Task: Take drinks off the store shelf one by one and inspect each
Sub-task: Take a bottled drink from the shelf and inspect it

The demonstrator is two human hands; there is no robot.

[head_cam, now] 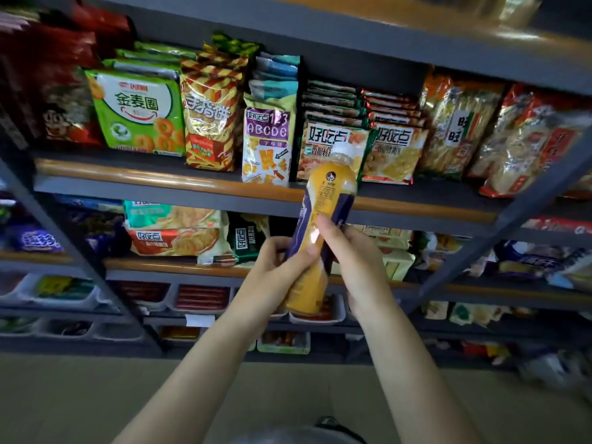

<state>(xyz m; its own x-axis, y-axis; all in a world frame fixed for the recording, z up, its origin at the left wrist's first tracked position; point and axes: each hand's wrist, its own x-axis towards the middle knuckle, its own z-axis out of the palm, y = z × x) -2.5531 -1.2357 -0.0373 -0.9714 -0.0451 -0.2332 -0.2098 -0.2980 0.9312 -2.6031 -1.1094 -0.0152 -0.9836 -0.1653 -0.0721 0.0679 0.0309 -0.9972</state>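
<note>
Both hands hold one drink: my left hand [275, 267] wraps the lower body of the bottle [320, 225], and my right hand [355, 261] closes around its middle, thumb laid across the label. I hold the bottle clear of the shelf [160, 177], cap tilted up and away, in front of the snack bags [269, 139]. To inspect it well, I would rotate it slowly between both palms, keeping one hand firm while the other shifts, so each label face turns toward the camera. Its contents are orange-yellow, with a dark purple wrap label and a white cap.
</note>
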